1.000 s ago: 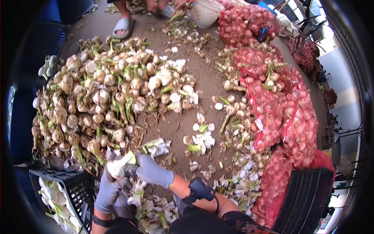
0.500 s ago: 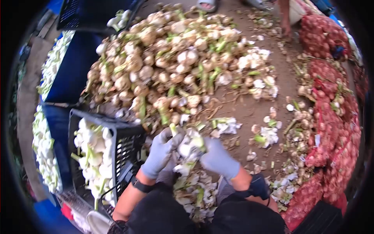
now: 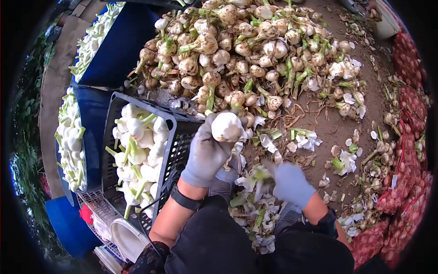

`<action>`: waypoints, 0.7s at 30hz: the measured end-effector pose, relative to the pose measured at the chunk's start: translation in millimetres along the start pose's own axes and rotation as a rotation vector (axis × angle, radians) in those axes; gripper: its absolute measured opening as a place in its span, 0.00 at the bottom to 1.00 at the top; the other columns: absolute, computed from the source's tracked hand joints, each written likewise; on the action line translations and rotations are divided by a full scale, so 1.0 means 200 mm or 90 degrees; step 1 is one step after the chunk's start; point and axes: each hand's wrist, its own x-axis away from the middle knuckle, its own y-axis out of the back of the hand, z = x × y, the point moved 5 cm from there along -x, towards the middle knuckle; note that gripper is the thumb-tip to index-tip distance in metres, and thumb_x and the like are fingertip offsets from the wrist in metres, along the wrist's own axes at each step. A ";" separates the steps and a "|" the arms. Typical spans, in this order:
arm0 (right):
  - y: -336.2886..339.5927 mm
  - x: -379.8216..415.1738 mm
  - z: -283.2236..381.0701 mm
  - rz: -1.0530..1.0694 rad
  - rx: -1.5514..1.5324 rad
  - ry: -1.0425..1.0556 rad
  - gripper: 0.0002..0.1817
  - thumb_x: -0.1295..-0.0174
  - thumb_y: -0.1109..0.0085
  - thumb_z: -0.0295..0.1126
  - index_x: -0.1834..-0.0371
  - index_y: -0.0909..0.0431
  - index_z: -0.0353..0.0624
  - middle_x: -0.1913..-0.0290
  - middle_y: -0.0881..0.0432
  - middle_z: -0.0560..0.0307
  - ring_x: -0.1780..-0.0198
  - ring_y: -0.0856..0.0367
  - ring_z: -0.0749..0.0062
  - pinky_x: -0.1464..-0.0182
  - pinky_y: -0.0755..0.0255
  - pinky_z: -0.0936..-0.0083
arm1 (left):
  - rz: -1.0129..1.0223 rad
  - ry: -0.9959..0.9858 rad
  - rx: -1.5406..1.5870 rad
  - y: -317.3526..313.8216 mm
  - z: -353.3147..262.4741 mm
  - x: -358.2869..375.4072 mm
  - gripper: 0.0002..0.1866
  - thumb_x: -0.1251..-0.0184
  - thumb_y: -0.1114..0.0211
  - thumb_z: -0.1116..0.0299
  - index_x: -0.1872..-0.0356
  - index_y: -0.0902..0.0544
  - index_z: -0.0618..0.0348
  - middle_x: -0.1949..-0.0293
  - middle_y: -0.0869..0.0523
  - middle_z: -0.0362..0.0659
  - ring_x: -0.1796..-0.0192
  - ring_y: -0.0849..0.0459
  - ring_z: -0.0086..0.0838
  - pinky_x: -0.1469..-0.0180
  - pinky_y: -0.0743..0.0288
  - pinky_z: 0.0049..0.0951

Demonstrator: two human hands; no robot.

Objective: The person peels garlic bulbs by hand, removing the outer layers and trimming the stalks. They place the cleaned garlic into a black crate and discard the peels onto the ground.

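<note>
My left hand (image 3: 207, 153), in a grey-white glove, is closed around a garlic bulb (image 3: 226, 127) whose outer surface looks white and clean. The bulb sits beside the corner of a dark plastic crate (image 3: 171, 123) holding peeled garlic bulbs (image 3: 137, 146) with green stems. Gloved as well, my right hand (image 3: 294, 185) is lower and to the right, apart from the bulb. Its fingers are smeared by motion. Just left of those fingertips is a pale green-white piece of garlic skin (image 3: 256, 177), above a heap of peelings (image 3: 258, 223) between my feet.
A large pile of unpeeled garlic (image 3: 237, 59) lies ahead on the brown ground. Blue containers (image 3: 121, 45) filled with white garlic stand at the left. Red mesh sacks (image 3: 406, 192) line the right side. A white bucket (image 3: 127, 235) is low at the left.
My hands have parted: the left has risen with the bulb, and the right has drawn away to the right. The bulb shows less loose skin. The whole view has shifted.
</note>
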 end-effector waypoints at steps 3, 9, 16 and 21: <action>0.26 -0.09 0.06 -0.279 -0.366 0.041 0.23 0.45 0.35 0.33 0.44 0.22 0.43 0.63 0.15 0.48 0.60 0.15 0.54 0.57 0.23 0.62 | -0.026 -0.038 -0.058 0.01 0.06 0.01 0.22 0.20 0.50 0.59 0.38 0.29 0.69 0.37 0.24 0.52 0.33 0.26 0.47 0.37 0.23 0.41; 0.42 -0.17 0.19 -0.391 -0.339 0.146 0.12 0.33 0.43 0.37 0.58 0.21 0.37 0.68 0.15 0.48 0.64 0.14 0.55 0.64 0.22 0.63 | 0.033 -0.180 -0.488 -0.05 0.05 0.03 0.24 0.20 0.51 0.58 0.36 0.31 0.68 0.35 0.25 0.54 0.32 0.26 0.43 0.34 0.27 0.40; 0.47 -0.06 0.04 -0.074 -1.027 0.088 0.10 0.38 0.44 0.20 0.54 0.19 0.36 0.69 0.15 0.51 0.68 0.16 0.70 0.68 0.21 0.74 | -0.142 -0.420 -0.623 -0.29 -0.18 0.19 0.11 0.27 0.39 0.69 0.50 0.21 0.66 0.48 0.18 0.48 0.51 0.15 0.29 0.49 0.18 0.28; 0.22 -0.27 0.00 -0.190 -0.041 0.046 0.16 0.43 0.37 0.30 0.50 0.19 0.47 0.63 0.13 0.49 0.64 0.15 0.54 0.59 0.21 0.60 | -0.348 -0.821 -1.009 -0.49 -0.59 0.62 0.14 0.31 0.41 0.80 0.45 0.23 0.68 0.35 0.27 0.57 0.37 0.22 0.38 0.36 0.25 0.33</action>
